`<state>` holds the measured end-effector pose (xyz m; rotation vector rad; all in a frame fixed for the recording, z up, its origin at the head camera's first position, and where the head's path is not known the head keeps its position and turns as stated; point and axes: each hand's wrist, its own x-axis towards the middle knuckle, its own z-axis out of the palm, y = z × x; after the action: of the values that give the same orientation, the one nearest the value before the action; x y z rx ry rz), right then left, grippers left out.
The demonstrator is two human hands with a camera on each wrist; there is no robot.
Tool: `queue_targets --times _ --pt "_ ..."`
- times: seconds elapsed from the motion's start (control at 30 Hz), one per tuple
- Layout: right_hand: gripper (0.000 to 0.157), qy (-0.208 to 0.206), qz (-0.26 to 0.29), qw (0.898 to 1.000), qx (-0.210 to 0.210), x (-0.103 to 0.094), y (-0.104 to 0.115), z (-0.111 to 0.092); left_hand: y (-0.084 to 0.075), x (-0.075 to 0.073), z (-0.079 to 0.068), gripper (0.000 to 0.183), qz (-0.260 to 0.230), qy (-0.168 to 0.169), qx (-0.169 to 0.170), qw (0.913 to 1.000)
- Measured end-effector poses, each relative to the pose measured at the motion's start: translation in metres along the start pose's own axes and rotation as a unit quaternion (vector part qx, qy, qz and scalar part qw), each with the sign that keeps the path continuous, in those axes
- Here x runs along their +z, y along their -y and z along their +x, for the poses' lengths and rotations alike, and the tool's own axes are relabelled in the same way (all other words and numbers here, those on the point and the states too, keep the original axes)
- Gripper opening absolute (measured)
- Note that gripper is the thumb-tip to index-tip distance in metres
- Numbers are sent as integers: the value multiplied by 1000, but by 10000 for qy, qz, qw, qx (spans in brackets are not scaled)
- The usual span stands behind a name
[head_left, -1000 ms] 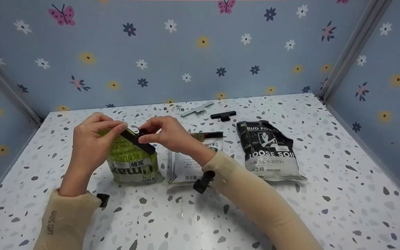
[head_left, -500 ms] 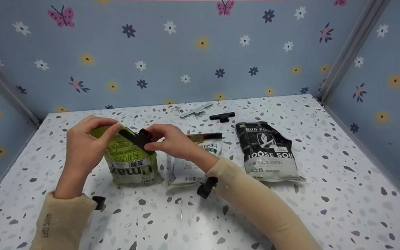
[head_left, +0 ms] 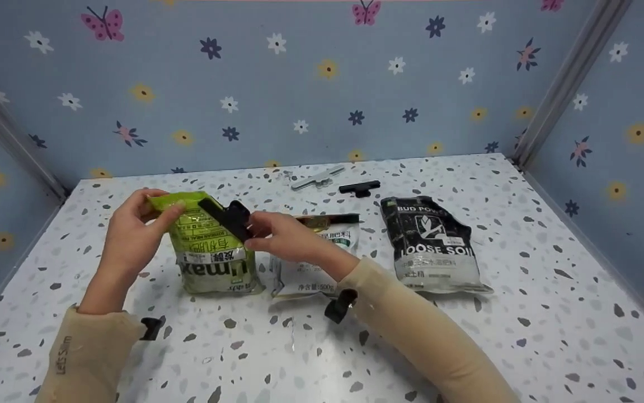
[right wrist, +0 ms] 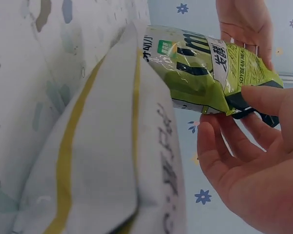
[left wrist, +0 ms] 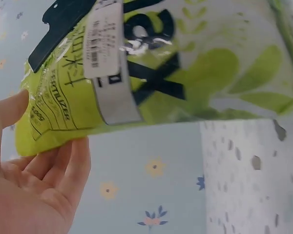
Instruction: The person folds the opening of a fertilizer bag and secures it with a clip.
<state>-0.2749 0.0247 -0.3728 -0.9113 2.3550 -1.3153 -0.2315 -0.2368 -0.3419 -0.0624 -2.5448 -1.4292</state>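
Note:
A lime-green fertilizer bag stands upright at the left of the table. A black bag clip lies slanted across its upper right corner, with the clip's handle pointing up and right. My left hand pinches the bag's top left corner between thumb and fingers; the left wrist view shows the thumb on one face of the green bag and the fingers behind. My right hand grips the lower end of the clip at the bag's right edge, its thumb over the clip in the right wrist view.
A white bag with a dark clip along its top stands beside the green one, partly behind my right forearm. A black-and-white soil bag is at the right. Behind lie a grey clip and another black clip.
My left hand has shifted down and left, away from the clip's upper end, uncovering the bag's top. My right hand has slid from the clip's handle to its lower end.

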Motion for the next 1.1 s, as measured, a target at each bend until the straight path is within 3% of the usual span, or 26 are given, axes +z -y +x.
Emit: queue_targets --times 0.23,0.4,0.57,0.8,1.1 --pt "52 47 -376 9988 322 0 0 -4 11 -2 3 86 -85 942 -386 9948" --pt "64 80 -668 9963 531 3 0 -8 16 2 6 99 79 1055 -556 9928" --pt "71 178 -789 9946 654 6 -2 -11 20 6 11 100 135 1067 -663 9920" --pt "76 248 -505 9962 663 17 -4 -14 31 5 19 102 611 1297 -1010 9845" --pt "63 500 -809 9931 685 34 -4 -4 56 -5 27 109 883 2058 -1642 9607"
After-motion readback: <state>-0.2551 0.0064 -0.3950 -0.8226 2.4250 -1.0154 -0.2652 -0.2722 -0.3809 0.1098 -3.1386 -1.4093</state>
